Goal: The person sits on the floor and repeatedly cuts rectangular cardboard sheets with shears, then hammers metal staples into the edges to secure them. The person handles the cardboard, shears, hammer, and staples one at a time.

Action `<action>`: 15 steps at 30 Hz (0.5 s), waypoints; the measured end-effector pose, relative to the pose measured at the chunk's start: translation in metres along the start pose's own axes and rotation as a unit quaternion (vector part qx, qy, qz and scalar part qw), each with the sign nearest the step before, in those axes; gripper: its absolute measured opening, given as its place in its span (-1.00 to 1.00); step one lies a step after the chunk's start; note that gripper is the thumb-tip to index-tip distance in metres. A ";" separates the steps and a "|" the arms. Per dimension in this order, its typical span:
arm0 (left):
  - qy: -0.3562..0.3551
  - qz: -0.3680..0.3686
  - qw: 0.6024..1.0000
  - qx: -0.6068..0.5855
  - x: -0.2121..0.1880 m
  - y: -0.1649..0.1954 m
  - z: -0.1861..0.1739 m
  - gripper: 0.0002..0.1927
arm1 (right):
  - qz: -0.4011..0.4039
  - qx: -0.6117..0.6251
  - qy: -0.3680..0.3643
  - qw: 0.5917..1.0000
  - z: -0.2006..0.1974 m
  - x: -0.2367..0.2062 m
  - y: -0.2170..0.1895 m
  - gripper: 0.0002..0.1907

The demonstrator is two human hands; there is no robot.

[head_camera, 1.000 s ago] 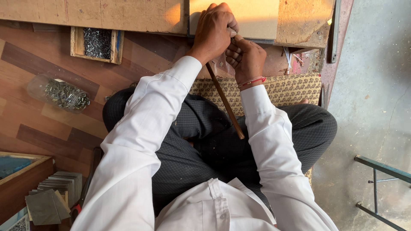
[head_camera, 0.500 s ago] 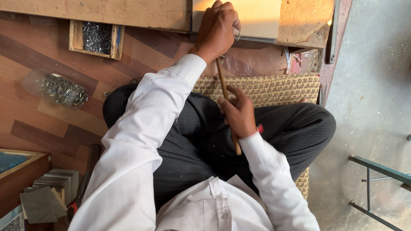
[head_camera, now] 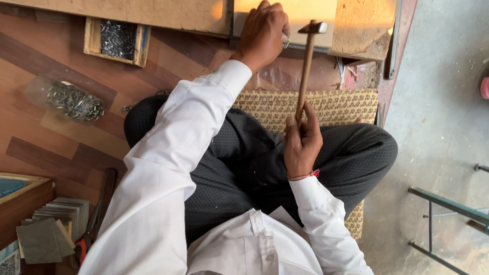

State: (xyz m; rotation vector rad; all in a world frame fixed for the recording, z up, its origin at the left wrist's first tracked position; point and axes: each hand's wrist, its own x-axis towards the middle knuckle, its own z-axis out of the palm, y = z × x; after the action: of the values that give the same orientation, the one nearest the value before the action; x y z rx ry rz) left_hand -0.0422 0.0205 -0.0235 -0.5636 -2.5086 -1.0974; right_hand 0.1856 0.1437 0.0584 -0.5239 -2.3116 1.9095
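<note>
Head view looks down on a person sitting cross-legged on a patterned woven mat (head_camera: 326, 104), in a white shirt and dark trousers. The right hand (head_camera: 301, 145) has its fingers wrapped tight round the lower end of a hammer (head_camera: 306, 66), whose wooden handle runs up from the lap with the metal head at the top. That head sits just beside the left hand (head_camera: 262, 30) and against the lower edge of a pale wooden board (head_camera: 300, 10) that lies on the floor past the mat. The left hand rests on that same board edge, fingers curled and pressed together; something small seems to be pinched at their tips next to the hammer head, but I cannot tell what it is.

Left of the mat, on the wood-patterned floor, lies a clear plastic bag of small metal pieces (head_camera: 69, 101). Beyond the bag, further from the mat, sits a small wooden box (head_camera: 116, 40) full of dark nails. Near the person's left elbow, well apart from the mat, there is a stack of grey sheets (head_camera: 48, 229).
</note>
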 end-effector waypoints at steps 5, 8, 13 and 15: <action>0.010 0.012 1.000 -0.005 0.000 -0.002 0.007 -0.79 | 0.051 0.098 -0.037 0.993 -0.010 0.002 0.000 -0.61; 0.010 0.011 1.000 0.003 -0.001 -0.003 0.009 -0.76 | 0.051 0.050 -0.034 0.997 -0.009 0.006 0.002 -0.62; 0.007 0.007 1.000 0.006 -0.001 -0.003 0.009 -0.76 | -0.044 -0.052 -0.022 0.997 -0.005 0.010 0.011 -0.58; 0.011 0.015 1.000 0.009 -0.001 -0.004 0.009 -0.77 | -0.072 -0.121 0.000 0.990 -0.005 0.011 0.013 -0.55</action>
State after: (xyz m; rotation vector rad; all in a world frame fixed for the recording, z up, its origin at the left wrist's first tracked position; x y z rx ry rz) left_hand -0.0443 0.0243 -0.0319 -0.5784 -2.4821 -1.0631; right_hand 0.1790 0.1541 0.0453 -0.3656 -2.5201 1.5767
